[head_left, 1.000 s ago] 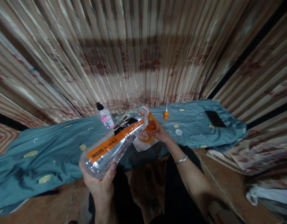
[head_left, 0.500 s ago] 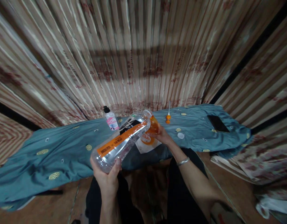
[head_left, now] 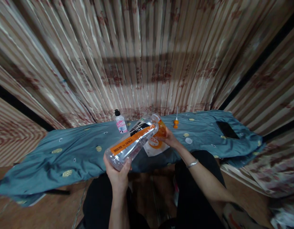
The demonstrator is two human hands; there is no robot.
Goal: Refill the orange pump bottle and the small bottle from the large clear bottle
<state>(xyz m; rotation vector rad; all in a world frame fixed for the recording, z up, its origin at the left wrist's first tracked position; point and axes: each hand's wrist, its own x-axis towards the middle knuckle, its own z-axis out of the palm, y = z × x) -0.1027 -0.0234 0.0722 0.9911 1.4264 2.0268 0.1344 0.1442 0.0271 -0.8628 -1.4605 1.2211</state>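
From my remote feed, nearest, the left hand (head_left: 117, 175) grasps a clear plastic bottle (head_left: 133, 148) low down, seemingly to support its tilt above the bench (head_left: 82, 152). The bottle looks glossy, with an orange-and-black label (head_left: 134, 138). Farther, the right hand (head_left: 170, 139) clasps a translucent orange container (head_left: 162, 129) beside its neck (head_left: 156, 118).

Looks dim and muted overall, lit from out of view, with a broad band of shadow across the curtain (head_left: 147, 60), pale sheen along its folds and small bright glints on the clear bottle (head_left: 134, 141). Sinks to near-black on the trousers (head_left: 194, 194), showing little detail. Stretches toward the sides, softening to blur on the white bundle (head_left: 286, 219) at lower right.
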